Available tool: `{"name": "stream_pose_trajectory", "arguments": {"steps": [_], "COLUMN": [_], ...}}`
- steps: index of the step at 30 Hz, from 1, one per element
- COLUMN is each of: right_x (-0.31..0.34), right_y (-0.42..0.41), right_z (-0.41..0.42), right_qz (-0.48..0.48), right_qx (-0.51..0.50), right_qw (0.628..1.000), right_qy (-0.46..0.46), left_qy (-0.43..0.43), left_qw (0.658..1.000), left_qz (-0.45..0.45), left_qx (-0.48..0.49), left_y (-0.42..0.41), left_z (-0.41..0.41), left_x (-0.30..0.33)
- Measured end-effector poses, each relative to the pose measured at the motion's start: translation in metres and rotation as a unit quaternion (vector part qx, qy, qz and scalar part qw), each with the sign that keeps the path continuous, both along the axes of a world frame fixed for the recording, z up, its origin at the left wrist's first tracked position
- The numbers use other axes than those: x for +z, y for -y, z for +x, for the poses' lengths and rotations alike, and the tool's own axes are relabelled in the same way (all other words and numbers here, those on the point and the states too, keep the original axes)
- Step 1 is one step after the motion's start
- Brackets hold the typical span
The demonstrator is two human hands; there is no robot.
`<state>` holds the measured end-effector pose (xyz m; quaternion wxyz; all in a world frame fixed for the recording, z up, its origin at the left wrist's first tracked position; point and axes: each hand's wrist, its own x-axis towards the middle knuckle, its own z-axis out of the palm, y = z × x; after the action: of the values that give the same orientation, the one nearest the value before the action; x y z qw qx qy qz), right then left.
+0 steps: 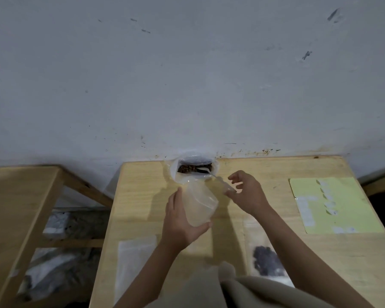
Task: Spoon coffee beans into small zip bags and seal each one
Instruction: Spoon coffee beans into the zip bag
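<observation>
1. Left hand [180, 221] grips a small clear plastic zip bag [200, 203], empty, held up over the light wooden table [142, 196] – thumb under its lower end.
2. Right hand [246, 192] is at the handle of a clear plastic spoon [218, 180], fingers loosely curled – can't tell if it's really pinching it.
3. Spoon's bowl sits in the big white bag of brown coffee beans [192, 167] by the wall.
4. Filled zip bag of dark beans [266, 260] lies near-right, flat empty bag [135, 261] near-left, pale green sheet [333, 204] far right.

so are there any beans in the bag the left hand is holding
No, the zip bag gripped by the left hand looks clear and empty, with no dark beans inside.
</observation>
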<state>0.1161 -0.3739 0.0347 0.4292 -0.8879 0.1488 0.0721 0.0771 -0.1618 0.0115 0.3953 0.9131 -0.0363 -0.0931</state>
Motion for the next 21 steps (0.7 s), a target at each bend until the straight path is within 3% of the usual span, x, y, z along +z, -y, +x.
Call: {"name": "stream_pose_trajectory", "arguments": {"steps": [2, 4, 9, 12, 21], "right_x": [-0.013, -0.025, -0.029, -0.025, -0.025], "right_y": [-0.001, -0.005, -0.009, -0.011, -0.028], "right_z": [0.01, 0.021, 0.042, 0.051, 0.064], "right_qz": [-0.045, -0.084, -0.039, 0.005, -0.032], "right_qx": [0.057, 0.072, -0.041, -0.078, -0.127], "right_qw": [0.996, 0.994, 0.994, 0.987, 0.96], "right_qy": [-0.041, -0.023, 0.098, 0.14, 0.247], "left_qy": [-0.023, -0.077, -0.2, -0.213, -0.225], "left_qw": [0.999, 0.996, 0.978, 0.976, 0.971], "left_qz": [-0.027, -0.049, -0.033, -0.016, 0.031], "left_qx": [-0.009, -0.012, -0.041, -0.049, -0.078], "left_y": [-0.006, -0.008, -0.005, 0.003, -0.004], "left_z": [0.012, 0.027, 0.062, 0.074, 0.068], "left_x": [-0.002, 0.001, 0.0, -0.002, 0.0]}}
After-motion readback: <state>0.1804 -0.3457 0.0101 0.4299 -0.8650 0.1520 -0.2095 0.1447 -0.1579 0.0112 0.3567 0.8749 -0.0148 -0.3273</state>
